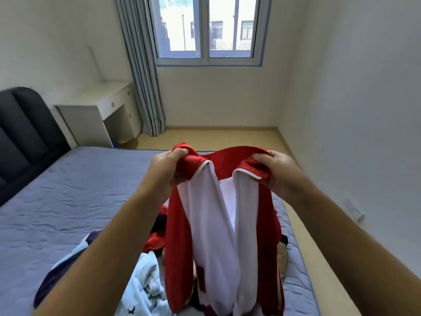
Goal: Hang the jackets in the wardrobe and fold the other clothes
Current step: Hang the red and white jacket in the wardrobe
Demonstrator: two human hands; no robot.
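Both hands hold up a red zip-front jacket with a white lining [218,215] above the bed, its collar end uppermost and its open front facing the camera, so that the two white inner panels hang down on either side of the parted zip. The left hand [167,171] grips the red collar fabric at the upper left, its fingers curled tightly round a bunched fold with the thumb on top. The right hand [276,172] grips the collar at the upper right in the same manner, fingers curled and pinching the red cloth against the palm. The jacket's lower part hangs down over a heap of other clothes on the near edge of the bed: a light blue garment printed with small dark birds [145,286], a dark navy piece [53,283] beneath the left forearm, and more red cloth [157,241] behind. The bed has a grey-blue quilted mattress cover [79,197] and a dark padded headboard [25,131] at the left. Beyond it stand a white desk with drawers [100,110], a grey pleated curtain [142,71] and a white-framed window [208,30].
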